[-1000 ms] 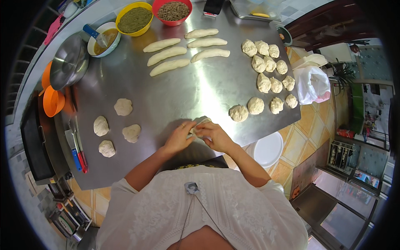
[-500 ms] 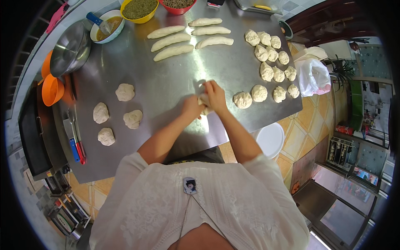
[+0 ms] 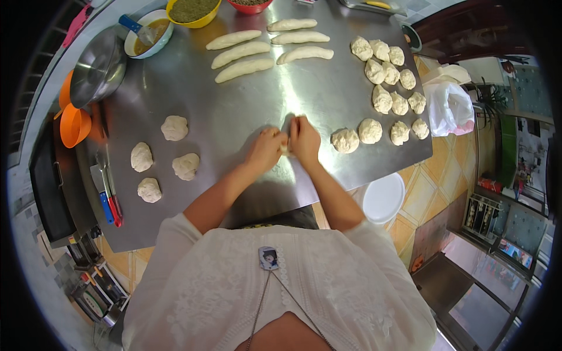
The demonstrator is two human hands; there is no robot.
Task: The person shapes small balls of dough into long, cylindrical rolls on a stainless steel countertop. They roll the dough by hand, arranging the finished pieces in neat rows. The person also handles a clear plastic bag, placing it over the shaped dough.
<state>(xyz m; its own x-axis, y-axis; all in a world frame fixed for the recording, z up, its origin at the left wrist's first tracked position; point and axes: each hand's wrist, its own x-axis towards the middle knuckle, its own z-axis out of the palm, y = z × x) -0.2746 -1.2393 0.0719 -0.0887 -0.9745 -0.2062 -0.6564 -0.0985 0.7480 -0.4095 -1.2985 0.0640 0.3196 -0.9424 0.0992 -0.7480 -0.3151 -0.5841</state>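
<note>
Over the middle of the steel table (image 3: pixel 228 105), my left hand (image 3: pixel 266 149) and my right hand (image 3: pixel 305 140) are side by side with fingers curled in. Between them a bit of pale dough (image 3: pixel 285 150) shows; my fingers hide most of it. Both hands are closed on this dough. Just right of my right hand is a round dough ball (image 3: pixel 345 141), one of several rough dough pieces (image 3: pixel 381 99) grouped at the table's right side. Smoother dough rounds (image 3: pixel 186 167) lie to the left. Beyond my hands, rolled dough strips (image 3: pixel 244 69) lie in two groups of three.
Along the far left stand a steel bowl (image 3: pixel 96 70), orange bowls (image 3: pixel 75 126) and a bowl of liquid with a brush (image 3: pixel 151 35). A yellow bowl (image 3: pixel 202 21) and a red bowl (image 3: pixel 250 7) sit at the back. Blue- and red-handled tools (image 3: pixel 111 205) lie near the left edge.
My hands have shifted and curled more tightly around the dough, so less of it shows. My right hand's fingers have folded down. The table's pieces keep their arrangement.
</note>
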